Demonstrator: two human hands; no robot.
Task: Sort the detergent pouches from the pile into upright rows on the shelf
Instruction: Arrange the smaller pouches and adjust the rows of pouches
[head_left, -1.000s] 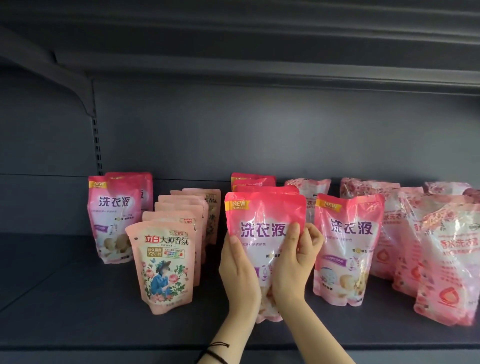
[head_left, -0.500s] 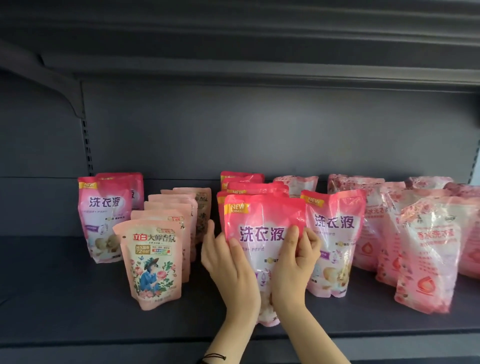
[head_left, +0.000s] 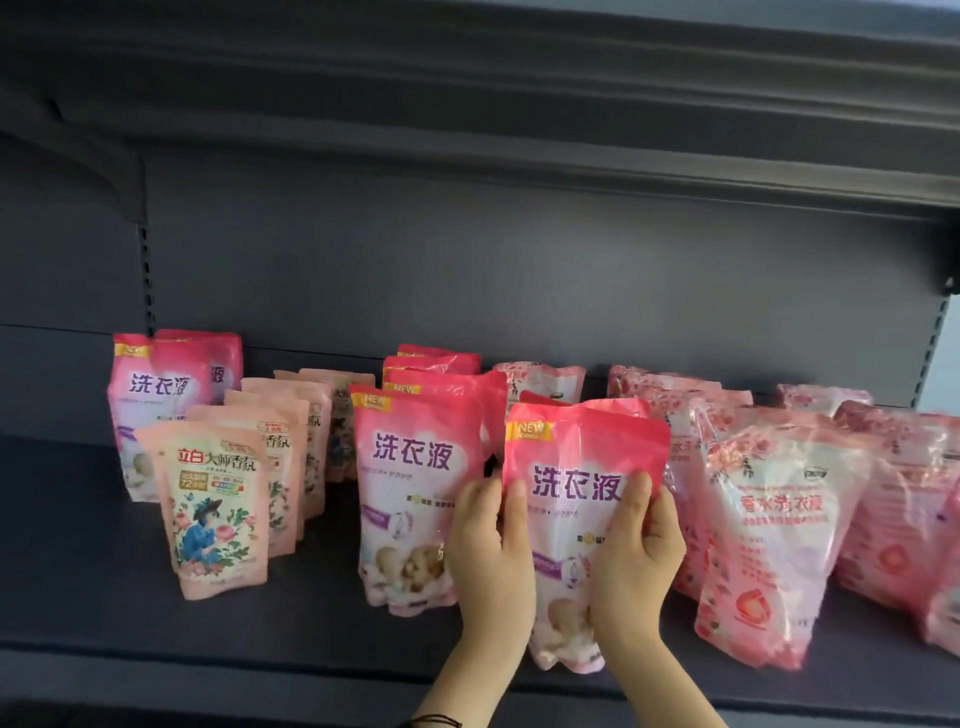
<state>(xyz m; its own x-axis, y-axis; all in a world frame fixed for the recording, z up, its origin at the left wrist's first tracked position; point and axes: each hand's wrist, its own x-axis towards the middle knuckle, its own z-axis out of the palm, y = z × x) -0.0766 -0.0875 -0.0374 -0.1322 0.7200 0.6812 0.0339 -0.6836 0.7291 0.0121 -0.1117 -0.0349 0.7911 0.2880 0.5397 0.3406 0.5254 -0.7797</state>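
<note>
1. Both hands hold a pink pouch (head_left: 576, 447) upright near the front edge of the shelf (head_left: 78, 597), at its middle.
2. The left hand (head_left: 491, 561) grips the pouch's left side, the right hand (head_left: 636, 561) its right side, both thumbs on the front.
3. Just to its left, a row of matching pink pouches (head_left: 415, 467) runs toward the back edge.
4. Further left stands a row of peach pouches (head_left: 213, 499), with two more pink ones (head_left: 156, 384) behind, towards the left end.
5. Paler rose-printed pouches (head_left: 774, 540) crowd the right end, some leaning.
</note>
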